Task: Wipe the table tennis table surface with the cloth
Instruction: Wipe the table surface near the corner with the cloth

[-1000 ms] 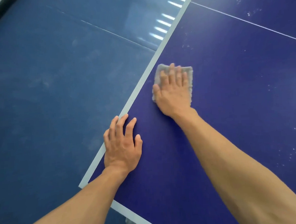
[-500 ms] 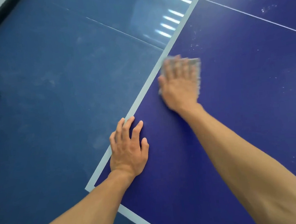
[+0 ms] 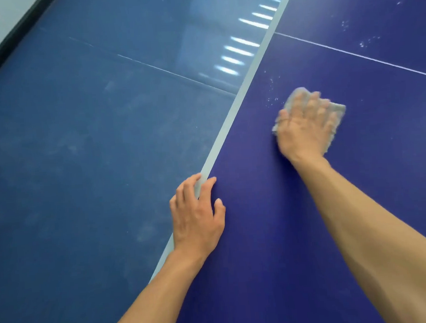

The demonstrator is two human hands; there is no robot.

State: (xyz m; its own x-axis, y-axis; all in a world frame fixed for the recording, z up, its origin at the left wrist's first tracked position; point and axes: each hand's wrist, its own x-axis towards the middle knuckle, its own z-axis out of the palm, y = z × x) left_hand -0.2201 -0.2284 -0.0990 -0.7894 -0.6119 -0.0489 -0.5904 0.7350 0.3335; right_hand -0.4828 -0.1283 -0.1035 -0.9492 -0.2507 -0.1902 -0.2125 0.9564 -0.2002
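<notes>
Wiping pass in progress, so here's how I'd do it well. The left hand (image 3: 198, 215) lies flat with its fingers spread and holds nothing. Its fingertips sit on the white edge stripe (image 3: 229, 125) of the surface (image 3: 275, 245). That's a decent brace, so I'd lean on it to free up the other arm for reaching.

Just past the stripe, ahead of that hand, there's a scatter of pale specks (image 3: 271, 98). I'd say those are the next target. Use overlapping strokes and drag the grit toward the edge and off, rather than smearing it around in circles.

The right hand (image 3: 305, 127) is blurred, but it looks flat, palm down, with the fingers roughly straight. It's pressing on the cloth (image 3: 339, 108) rather than bunching it up, and even pressure through the whole palm is what you want.

The cloth is trapped between that hand and the surface. A bit of it pokes out beyond the fingertips, some on the little-finger side, and a sliver by the thumb. The nearest specks sit just off the thumb side of it. It's well apart from the left hand, ahead and to the right.

Farther right, beyond the thin line (image 3: 350, 53), there are more specks, so I'd guess plenty is left to do.
</notes>
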